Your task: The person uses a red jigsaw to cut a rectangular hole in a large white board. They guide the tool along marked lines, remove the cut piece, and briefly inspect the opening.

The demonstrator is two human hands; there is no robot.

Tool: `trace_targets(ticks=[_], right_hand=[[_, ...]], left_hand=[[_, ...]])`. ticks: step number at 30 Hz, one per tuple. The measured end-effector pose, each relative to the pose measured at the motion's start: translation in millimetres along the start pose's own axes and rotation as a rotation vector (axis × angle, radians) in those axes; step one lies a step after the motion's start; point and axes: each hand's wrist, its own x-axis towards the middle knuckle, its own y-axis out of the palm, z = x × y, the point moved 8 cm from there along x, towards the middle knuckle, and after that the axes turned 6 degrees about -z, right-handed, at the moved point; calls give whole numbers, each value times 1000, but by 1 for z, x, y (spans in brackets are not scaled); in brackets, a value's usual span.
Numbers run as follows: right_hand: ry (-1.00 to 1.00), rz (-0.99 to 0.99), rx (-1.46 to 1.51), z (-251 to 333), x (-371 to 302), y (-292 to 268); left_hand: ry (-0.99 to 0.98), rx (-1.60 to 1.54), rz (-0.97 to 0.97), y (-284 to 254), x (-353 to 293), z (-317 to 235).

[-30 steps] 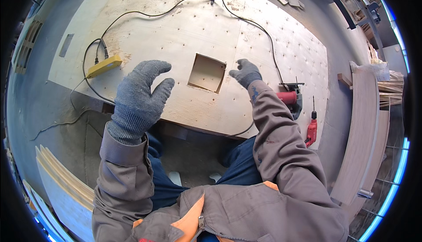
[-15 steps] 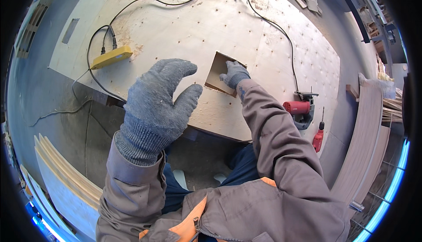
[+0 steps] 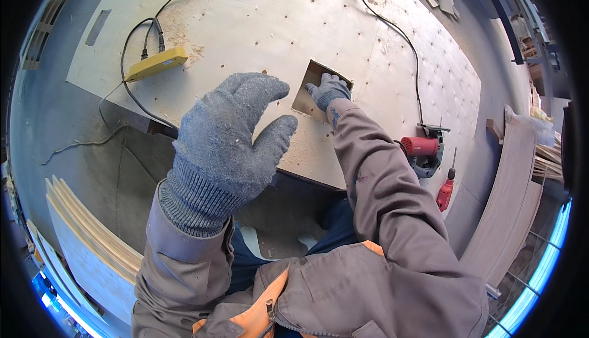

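Both of my hands wear grey knitted gloves. My left hand is raised in front of me, open, thumb and fingers apart with nothing between them. A pale plywood panel, dotted with small holes, lies flat before me and has a rectangular cutout. At that cutout is my right hand, fingers bent toward the far edge and thumb held apart. No loose thing shows in it; whether its fingertips touch the edge I cannot tell.
A red jigsaw and a red drill lie at the panel's right. At left sits a yellow power strip; a black cable crosses the panel. Boards lean at lower left, and long planks stand at right.
My view has shifted slightly. My left hand has moved a little to the right and up. The right hand stays at the cutout, now nearer its far edge.
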Motion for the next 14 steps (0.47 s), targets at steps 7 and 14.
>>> trace_targets(ticks=[7, 14], right_hand=[[-24, 198, 65, 6, -29, 6], [-273, 244, 46, 9, -23, 31]], left_hand=[[3, -11, -4, 4, -6, 2], [68, 35, -37, 2, -13, 9]])
